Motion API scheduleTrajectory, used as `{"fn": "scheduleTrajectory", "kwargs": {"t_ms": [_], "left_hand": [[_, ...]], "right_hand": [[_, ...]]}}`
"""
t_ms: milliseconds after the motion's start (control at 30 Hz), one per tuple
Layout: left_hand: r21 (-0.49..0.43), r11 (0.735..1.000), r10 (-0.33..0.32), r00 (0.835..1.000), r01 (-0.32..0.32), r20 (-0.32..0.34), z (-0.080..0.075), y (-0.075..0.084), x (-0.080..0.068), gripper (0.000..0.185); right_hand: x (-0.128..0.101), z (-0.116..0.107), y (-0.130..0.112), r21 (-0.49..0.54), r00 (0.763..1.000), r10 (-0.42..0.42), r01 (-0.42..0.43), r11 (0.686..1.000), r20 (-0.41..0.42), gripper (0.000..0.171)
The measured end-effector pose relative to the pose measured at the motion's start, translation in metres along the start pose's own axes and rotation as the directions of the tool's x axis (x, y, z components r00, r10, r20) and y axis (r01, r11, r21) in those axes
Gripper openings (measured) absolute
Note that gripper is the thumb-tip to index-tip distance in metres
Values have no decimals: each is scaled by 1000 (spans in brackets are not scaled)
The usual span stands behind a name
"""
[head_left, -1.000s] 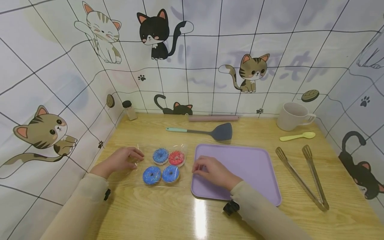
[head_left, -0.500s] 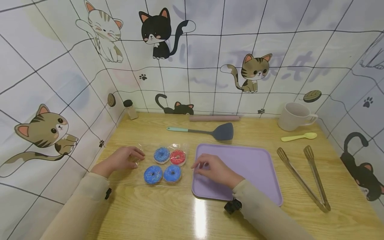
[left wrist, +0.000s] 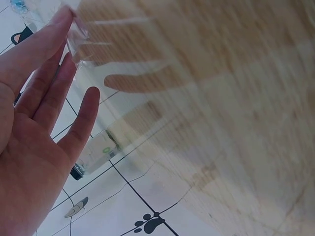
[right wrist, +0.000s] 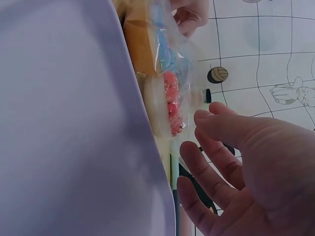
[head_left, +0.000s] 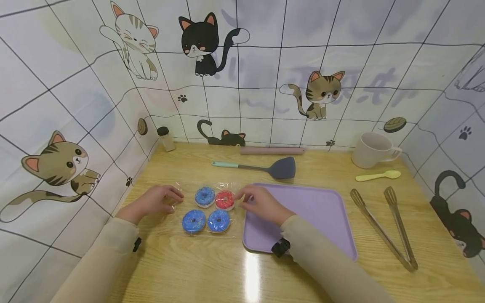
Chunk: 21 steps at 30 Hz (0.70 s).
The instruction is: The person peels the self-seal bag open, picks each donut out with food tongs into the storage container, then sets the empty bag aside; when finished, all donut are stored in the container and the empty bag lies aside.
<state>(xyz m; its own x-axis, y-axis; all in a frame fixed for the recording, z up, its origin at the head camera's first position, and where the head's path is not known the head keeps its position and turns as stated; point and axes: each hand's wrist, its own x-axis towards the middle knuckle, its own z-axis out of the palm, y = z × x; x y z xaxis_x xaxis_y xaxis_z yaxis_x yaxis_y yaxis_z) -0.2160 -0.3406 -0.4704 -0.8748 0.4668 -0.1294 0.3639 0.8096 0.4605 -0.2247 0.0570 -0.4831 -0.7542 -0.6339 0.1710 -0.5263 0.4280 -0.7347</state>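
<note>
A clear plastic bag (head_left: 233, 223) lies on the wooden table, holding several doughnuts: one red-iced doughnut (head_left: 225, 195) and the rest blue-iced, such as the front-left blue doughnut (head_left: 188, 225). At the bag's left edge, my left hand (head_left: 154, 202) pinches the film (left wrist: 78, 39) between thumb and fingers. My right hand (head_left: 263, 204) hovers over the left rim of a lilac tray (head_left: 314, 210), its fingers loosely bent and holding nothing. Its fingertips are close to the bag's right side, by the red doughnut, which shows edge-on through the plastic in the right wrist view.
Behind the bag and tray lie a spatula (head_left: 282, 168) and a rolling pin (head_left: 270, 151). A shaker jar (head_left: 166, 141) stands at the back left. To the right are a mug (head_left: 369, 150), a yellow spoon (head_left: 373, 176) and metal tongs (head_left: 382, 231). Cat-print walls enclose the table.
My right hand has moved left and slightly away from me, off the tray's middle toward the red doughnut. My left hand stays at the bag's left edge.
</note>
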Motion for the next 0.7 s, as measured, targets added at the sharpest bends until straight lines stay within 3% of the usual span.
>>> {"fn": "scheduleTrajectory", "kwargs": {"t_ms": [300, 533, 700], "left_hand": [[10, 1000, -5, 1000, 5, 5, 1, -2, 0, 33], [11, 1000, -6, 1000, 6, -2, -2, 1, -1, 32], [27, 999, 37, 999, -37, -9, -3, 6, -2, 32]], "right_hand": [[15, 0, -3, -99, 1000, 10, -9, 995, 10, 19], [21, 1, -6, -114, 1000, 1, -1, 993, 5, 14], [20, 1, -5, -120, 1000, -5, 6, 993, 5, 11]]}}
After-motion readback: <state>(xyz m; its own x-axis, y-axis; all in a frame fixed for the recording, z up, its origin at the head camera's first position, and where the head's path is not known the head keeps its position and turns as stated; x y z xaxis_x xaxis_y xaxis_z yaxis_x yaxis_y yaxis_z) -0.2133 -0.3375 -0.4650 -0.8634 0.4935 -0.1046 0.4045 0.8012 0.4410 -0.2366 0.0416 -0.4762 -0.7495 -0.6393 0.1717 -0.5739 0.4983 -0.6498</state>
